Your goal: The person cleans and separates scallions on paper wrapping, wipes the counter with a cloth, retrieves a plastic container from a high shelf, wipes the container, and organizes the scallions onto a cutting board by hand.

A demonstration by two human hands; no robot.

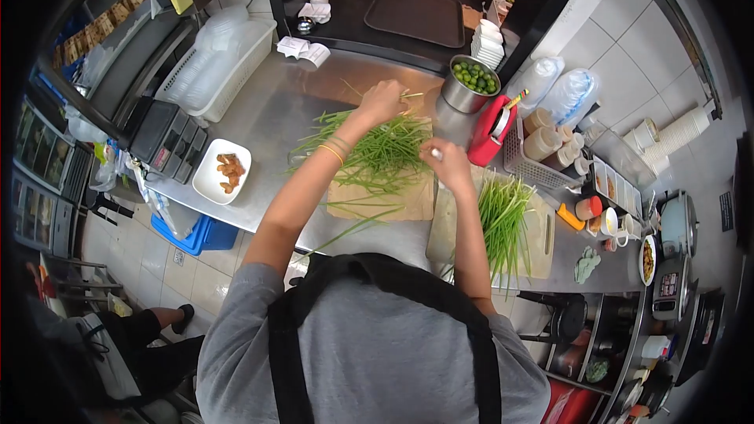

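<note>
A loose pile of long green chives (369, 145) lies on brown paper (381, 200) on the steel counter. My left hand (383, 102), with bands round the wrist, is over the far side of the pile, its fingers pinched on thin chive stalks. At the pile's right edge my right hand (446, 163) is closed, with a small white end showing at the fingers; what it belongs to I cannot make out. Near my right forearm, a second bunch of chives (503, 216) lies across a pale cutting board (539, 247), its leaves hanging over the front edge.
Behind the board stand a red container (491, 132) and a steel pot of small green fruits (471, 88). A basket of bottles (542, 153) is to the right. On the left are a white dish with brown pieces (222, 171) and a basket of plastic lids (224, 63).
</note>
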